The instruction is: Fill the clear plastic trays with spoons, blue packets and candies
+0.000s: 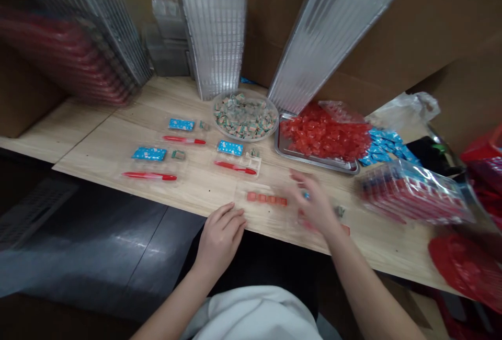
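My left hand [224,229] lies on the front edge of the table with its fingers stretched out and nothing visible in them. Just beyond its fingertips is a row of small red squares [267,199], seemingly in a clear tray. Smeared by motion, my right hand [311,201] hovers over another clear tray; whether it holds anything cannot be made out. Partly covered by that hand are something red and a small greenish packet [340,211]. To the left, several clear trays each carry a blue packet [230,147], a red pen [235,168] and a small greenish packet [254,153].
A round clear bowl [216,123] of small packets stands behind the trays. Right of it, a metal tray [316,162] bears red plastic pieces [329,133]. Blue packets [382,146] and stacked filled trays [415,192] sit at right. Tall clear tray stacks [217,36] line the back.
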Available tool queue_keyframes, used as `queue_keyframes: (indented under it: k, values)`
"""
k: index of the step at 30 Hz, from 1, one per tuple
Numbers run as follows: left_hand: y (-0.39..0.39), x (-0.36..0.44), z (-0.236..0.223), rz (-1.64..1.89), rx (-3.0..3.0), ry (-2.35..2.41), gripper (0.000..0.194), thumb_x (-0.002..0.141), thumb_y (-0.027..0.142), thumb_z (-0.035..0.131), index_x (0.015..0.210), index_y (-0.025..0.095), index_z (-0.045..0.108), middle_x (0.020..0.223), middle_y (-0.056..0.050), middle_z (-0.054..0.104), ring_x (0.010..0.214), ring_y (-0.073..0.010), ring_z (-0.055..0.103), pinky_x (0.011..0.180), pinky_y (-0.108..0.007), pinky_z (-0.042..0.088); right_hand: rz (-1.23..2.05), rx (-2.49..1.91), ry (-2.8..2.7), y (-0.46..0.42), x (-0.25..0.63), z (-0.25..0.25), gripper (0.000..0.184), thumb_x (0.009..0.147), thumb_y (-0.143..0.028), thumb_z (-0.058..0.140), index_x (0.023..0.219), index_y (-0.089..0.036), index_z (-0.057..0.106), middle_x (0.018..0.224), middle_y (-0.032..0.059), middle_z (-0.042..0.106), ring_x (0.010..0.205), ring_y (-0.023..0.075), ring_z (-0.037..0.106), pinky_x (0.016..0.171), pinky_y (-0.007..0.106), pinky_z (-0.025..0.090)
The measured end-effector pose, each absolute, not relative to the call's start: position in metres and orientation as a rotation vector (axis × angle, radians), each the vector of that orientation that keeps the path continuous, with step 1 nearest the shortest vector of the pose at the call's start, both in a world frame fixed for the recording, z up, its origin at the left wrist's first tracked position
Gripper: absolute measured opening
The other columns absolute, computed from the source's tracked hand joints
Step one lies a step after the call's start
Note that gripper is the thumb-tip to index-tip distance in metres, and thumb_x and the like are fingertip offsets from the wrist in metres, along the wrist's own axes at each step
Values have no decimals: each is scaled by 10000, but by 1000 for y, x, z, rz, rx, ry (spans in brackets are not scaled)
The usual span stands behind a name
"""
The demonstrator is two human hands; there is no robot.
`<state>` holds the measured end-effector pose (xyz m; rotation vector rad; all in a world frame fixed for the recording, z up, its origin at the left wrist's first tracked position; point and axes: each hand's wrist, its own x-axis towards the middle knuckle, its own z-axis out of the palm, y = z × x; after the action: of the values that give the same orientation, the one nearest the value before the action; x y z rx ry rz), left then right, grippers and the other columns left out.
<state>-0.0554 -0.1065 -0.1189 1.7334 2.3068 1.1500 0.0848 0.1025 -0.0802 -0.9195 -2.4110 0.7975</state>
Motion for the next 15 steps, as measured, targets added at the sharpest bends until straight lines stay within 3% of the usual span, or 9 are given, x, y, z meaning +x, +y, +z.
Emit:
queue_keyframes:
  k: [2,5,8,12,15]
  values:
    - [-106,-55,-118,1164,1740,2296,154,826,125,545,919,212,632,1025,-40,680,1099,-238,545,904,-432,465,708,-1251,-2140,131,116,-78,293,818,-356,546,1024,-175,649,914,91,672,765,206,612,690,355,493]
    - [-105,-56,-118,1178,1759,2294,162,828,122,546,933,211,631,1027,-50,670,1100,-239,540,907,-440,463,626,-1335,-2112,163,135,-78,244,802,-349,541,899,-168,673,817,70,678,679,189,603,649,325,478]
    - [-102,-57,-120,1163,1789,2278,163,830,123,551,944,210,628,1020,-51,665,1091,-230,539,907,-433,464,577,-1183,-2312,183,109,-79,227,820,-307,504,872,-167,674,856,71,686,733,184,611,695,310,474]
    - [-100,-56,-120,1163,1823,2268,172,828,114,556,956,207,621,1004,-46,665,1097,-221,534,920,-419,463,404,-1145,-2581,212,45,-76,224,787,-201,548,985,-172,647,918,72,685,846,181,614,782,287,447]
    - [-100,-55,-116,1185,1801,2275,188,829,107,554,979,203,613,1025,-51,656,1087,-211,540,923,-407,465,365,-1186,-2671,224,20,-73,190,725,-114,569,888,-163,653,887,83,681,850,191,609,773,284,431]
